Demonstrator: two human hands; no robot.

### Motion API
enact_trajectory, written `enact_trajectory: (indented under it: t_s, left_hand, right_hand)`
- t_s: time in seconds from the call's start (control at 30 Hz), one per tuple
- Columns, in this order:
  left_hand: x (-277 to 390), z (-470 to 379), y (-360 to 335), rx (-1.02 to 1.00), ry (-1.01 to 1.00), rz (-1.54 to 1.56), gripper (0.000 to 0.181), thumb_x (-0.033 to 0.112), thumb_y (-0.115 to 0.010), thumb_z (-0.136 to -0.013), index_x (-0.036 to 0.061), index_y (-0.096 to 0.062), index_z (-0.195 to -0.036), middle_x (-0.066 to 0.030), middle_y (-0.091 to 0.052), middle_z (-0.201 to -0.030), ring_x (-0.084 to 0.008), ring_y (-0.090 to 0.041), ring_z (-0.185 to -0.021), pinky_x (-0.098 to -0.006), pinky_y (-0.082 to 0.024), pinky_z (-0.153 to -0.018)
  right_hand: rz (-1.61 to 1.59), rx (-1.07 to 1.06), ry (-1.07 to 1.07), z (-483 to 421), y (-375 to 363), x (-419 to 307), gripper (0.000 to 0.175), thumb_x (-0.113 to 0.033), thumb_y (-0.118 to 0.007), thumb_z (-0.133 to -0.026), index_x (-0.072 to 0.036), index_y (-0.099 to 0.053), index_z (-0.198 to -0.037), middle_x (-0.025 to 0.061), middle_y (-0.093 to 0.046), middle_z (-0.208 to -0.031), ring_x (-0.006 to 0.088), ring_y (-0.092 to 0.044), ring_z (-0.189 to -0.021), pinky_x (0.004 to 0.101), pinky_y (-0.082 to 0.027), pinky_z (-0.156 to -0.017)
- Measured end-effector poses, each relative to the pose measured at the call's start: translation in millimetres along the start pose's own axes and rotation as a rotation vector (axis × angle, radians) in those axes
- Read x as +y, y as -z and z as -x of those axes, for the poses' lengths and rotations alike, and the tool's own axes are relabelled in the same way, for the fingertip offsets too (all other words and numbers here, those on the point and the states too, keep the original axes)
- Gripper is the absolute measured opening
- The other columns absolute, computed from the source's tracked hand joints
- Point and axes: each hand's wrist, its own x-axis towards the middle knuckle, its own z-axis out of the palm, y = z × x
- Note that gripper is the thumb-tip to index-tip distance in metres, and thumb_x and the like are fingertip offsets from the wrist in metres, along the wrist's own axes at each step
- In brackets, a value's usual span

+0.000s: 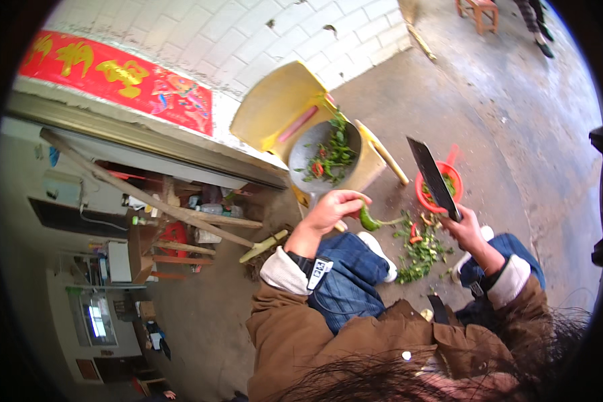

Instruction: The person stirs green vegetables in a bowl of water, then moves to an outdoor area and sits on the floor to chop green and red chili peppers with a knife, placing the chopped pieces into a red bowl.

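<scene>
My left hand (332, 211) pinches a green chili pepper (368, 219) by one end, its pale stem pointing right. My right hand (467, 228) grips the handle of a dark-bladed cleaver (433, 176), its blade tilted up and to the left. Behind the blade, an orange plastic basket with a handle (460, 185) holds green pieces. On the floor between my shoes lies a pile of green trimmings (422, 256) with a few red bits. A grey metal pan (301, 145) with green peppers and some red ones rests on a yellow chair.
The yellow plastic chair (276, 100) stands by the white block wall (261, 40). Wooden poles (145, 198) lean at the doorway on the left. At the top right are a small wooden stool (482, 10) and another person's legs (536, 25).
</scene>
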Motion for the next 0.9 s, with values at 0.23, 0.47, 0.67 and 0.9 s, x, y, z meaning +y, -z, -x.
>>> enact_trajectory:
  t_s: [0.23, 0.47, 0.67, 0.9]
  left_hand:
    - [-66, -54, -94, -0.006, 0.207, 0.136, 0.024, 0.027, -0.064, -0.086, 0.0065, -0.062, -0.098, 0.0, -0.062, -0.08, -0.0094, -0.059, -0.07, -0.0228, -0.048, -0.066]
    - [-80, -59, -105, 0.094, 0.086, -0.046, 0.029, 0.031, -0.059, -0.09, 0.0043, -0.062, -0.101, -0.0029, -0.064, -0.082, -0.0104, -0.059, -0.071, -0.0241, -0.047, -0.066]
    - [-90, -59, -97, -0.331, 0.289, -0.146, 0.033, 0.034, -0.053, -0.093, 0.0031, -0.064, -0.096, -0.0025, -0.064, -0.078, -0.0091, -0.057, -0.067, -0.0229, -0.046, -0.063]
    - [-94, -65, -101, -0.422, 0.341, 0.084, 0.029, 0.03, -0.055, -0.092, 0.0023, -0.064, -0.095, -0.0021, -0.063, -0.076, -0.0088, -0.058, -0.067, -0.0219, -0.046, -0.062]
  right_hand:
    - [-0.167, -0.092, 0.09, 4, -32, -6, 0.026, -0.009, -0.073, -0.076, -0.003, -0.056, -0.094, -0.002, -0.056, -0.071, 0.0061, -0.056, -0.06, 0.0224, -0.044, -0.051]
    - [-0.032, -0.028, -0.005, -5, -24, -1, 0.029, -0.013, -0.074, -0.076, -0.002, -0.055, -0.095, 0.0004, -0.058, -0.073, 0.008, -0.056, -0.059, 0.0236, -0.046, -0.05]
    - [-0.15, -0.087, -0.143, -8, -7, -5, 0.026, -0.014, -0.074, -0.076, -0.005, -0.057, -0.094, -0.0028, -0.057, -0.071, 0.005, -0.052, -0.057, 0.0213, -0.043, -0.05]
    - [-0.146, -0.127, -0.088, -13, -7, 3, 0.027, -0.014, -0.073, -0.077, -0.005, -0.057, -0.097, -0.0038, -0.056, -0.076, 0.0051, -0.051, -0.063, 0.0213, -0.043, -0.053]
